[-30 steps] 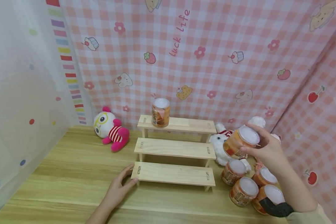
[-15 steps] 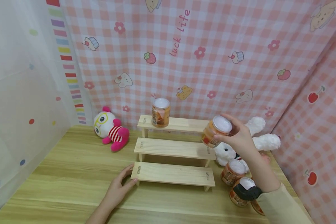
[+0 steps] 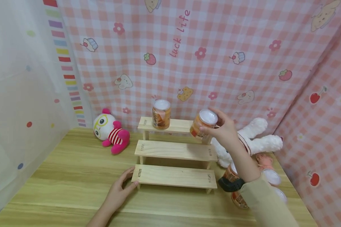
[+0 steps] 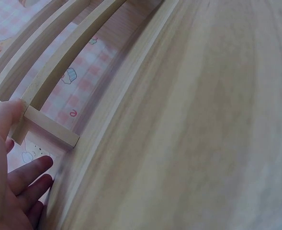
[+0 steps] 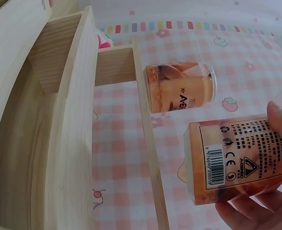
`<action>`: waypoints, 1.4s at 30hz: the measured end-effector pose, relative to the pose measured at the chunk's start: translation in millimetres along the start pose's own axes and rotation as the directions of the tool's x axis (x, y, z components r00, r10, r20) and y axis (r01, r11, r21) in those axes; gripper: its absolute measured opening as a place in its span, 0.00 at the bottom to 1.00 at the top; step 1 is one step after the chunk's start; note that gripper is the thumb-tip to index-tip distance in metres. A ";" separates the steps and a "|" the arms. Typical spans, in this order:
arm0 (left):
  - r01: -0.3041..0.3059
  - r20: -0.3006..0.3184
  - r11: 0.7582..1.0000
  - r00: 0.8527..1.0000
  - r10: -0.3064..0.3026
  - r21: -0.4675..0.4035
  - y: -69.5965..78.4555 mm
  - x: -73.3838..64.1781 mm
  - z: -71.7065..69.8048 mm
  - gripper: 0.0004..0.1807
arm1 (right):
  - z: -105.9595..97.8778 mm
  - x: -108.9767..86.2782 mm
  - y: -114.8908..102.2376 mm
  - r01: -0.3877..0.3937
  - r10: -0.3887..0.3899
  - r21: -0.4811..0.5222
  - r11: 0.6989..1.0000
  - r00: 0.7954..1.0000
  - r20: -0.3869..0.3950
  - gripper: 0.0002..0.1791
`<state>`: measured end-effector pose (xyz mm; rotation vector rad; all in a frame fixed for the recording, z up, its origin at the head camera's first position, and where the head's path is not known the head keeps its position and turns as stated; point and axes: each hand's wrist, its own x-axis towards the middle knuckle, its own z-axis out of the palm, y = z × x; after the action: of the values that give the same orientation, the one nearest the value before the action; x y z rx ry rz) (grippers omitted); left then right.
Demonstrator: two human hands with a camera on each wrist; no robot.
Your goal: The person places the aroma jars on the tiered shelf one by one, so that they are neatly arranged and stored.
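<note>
A lidded orange can [image 3: 203, 125], slightly tilted, is held by my right hand [image 3: 224, 127] over the right end of the stand's top tier. The right wrist view shows its printed label and barcode, with thumb and fingers [image 5: 255, 211] gripping near the lid. Another such can [image 3: 161, 115] stands upright towards the left of that tier. Down at the pale wooden three-step stand [image 3: 176, 176], my left hand [image 3: 120, 189] lies at the left end of the lowest step. Its thumb touches the step's end, and its other fingers [image 4: 33, 167] lie relaxed beside it.
Several more cans [image 3: 271, 177] stand at the right, partly hidden by my forearm and black wrist strap [image 3: 231, 184]. Behind them lies a white plush toy [image 3: 255, 142]. A pink-and-white plush [image 3: 112, 132] sits left of the stand. Checked cloth [image 3: 204, 69] hangs behind.
My right hand has carried the can leftwards and upwards, from above the can group to the top tier's right end. The left hand has stayed at the lowest step.
</note>
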<state>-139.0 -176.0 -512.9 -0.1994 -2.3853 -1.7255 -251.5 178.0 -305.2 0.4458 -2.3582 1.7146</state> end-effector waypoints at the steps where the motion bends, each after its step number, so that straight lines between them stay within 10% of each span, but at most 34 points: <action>1: 0.002 0.000 1.000 1.000 -0.002 0.002 0.1 -0.2 -0.2 0.30 | 2.1 2.2 0.5 0.000 0.000 0.003 1.000 1.000 -0.003 0.45; 42: 0.015 0.006 1.000 1.000 -0.015 0.011 1.4 -0.6 0.0 0.31 | 37.3 50.0 10.2 -0.055 0.054 -0.101 0.993 0.998 -0.015 0.46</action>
<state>-138.2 -175.6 -511.7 -0.1855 -2.4063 -1.7204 -301.0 139.1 -309.7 0.3565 -2.4565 1.6057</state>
